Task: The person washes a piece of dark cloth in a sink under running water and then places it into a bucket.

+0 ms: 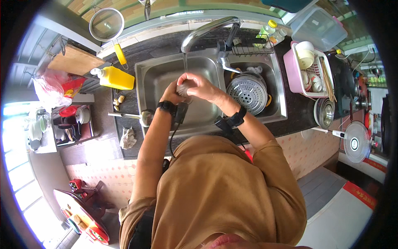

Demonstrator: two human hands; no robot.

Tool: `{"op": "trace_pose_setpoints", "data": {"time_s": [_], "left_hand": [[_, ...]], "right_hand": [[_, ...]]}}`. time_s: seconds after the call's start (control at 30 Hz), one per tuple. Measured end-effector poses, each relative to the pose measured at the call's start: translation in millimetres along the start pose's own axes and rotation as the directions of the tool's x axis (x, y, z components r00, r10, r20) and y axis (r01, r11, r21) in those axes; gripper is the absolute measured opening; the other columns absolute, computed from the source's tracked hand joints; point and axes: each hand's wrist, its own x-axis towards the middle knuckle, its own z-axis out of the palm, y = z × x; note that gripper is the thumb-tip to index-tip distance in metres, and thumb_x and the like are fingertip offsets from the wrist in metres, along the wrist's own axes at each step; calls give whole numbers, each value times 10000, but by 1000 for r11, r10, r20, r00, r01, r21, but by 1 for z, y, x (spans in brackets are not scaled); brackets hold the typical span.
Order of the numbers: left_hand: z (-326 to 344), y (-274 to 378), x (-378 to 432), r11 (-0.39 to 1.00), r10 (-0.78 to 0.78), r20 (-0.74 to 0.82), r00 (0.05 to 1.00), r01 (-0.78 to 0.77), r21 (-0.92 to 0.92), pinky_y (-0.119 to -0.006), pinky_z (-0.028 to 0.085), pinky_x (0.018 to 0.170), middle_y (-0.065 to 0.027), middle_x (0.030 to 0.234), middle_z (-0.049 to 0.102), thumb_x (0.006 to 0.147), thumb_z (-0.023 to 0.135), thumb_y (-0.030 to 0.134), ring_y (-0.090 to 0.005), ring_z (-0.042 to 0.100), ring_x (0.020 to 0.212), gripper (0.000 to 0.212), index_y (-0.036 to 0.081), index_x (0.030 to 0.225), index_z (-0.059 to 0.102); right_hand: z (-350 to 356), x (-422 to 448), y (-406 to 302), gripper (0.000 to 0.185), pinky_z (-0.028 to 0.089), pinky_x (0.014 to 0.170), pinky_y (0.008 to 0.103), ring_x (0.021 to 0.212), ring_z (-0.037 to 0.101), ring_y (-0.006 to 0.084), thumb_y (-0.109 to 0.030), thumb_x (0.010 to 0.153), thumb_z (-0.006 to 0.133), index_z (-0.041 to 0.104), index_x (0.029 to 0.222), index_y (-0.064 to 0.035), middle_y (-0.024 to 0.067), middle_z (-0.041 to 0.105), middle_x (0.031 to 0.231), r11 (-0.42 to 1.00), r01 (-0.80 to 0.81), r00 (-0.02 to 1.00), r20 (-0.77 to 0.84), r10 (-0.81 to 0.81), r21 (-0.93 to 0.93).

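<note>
Over the left basin of a stainless steel double sink, my left hand and my right hand both grip a small rounded brownish-grey object; what it is I cannot tell. My fingers cover part of it. A thin stream of water runs from the chrome faucet down to my hands. Straps with small devices circle both wrists. In the right basin lies a perforated steel steamer tray. A metal ladle rests across the sink's left rim.
Left of the sink are a yellow bottle, ginger pieces and a crumpled cloth. A strainer hangs above. On the right stand a pink dish basket, metal bowls and a wire rack.
</note>
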Motion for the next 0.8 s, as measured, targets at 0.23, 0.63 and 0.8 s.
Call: {"op": "trace_pose_setpoints", "data": {"time_s": [0.23,0.63,0.8], "left_hand": [[8,23,-19,976,-118,-20,993,112,-189,-366,476,719,-49,989,610,797,578,106,-177,582,836,293,49,1084,556],[58,87,-50,810,-166,307,937,307,-500,-372,395,506,-53,951,642,885,366,534,-254,581,721,472,161,1078,583],[69,93,-60,855,-314,239,919,383,-350,-356,421,472,-28,941,635,781,474,686,-199,590,747,644,153,1130,558]], "right_hand": [[-40,5,-11,461,472,833,278,987,541,125,-36,763,635,490,1197,-91,18,548,1083,848,49,995,-96,3,529],[-24,9,71,567,408,935,383,1045,538,196,-545,899,432,534,1186,-67,67,586,1134,348,-166,935,34,354,923],[-32,11,52,532,435,895,326,987,566,179,-485,826,606,571,1128,-48,76,602,1088,665,-90,948,-140,285,741]]}}
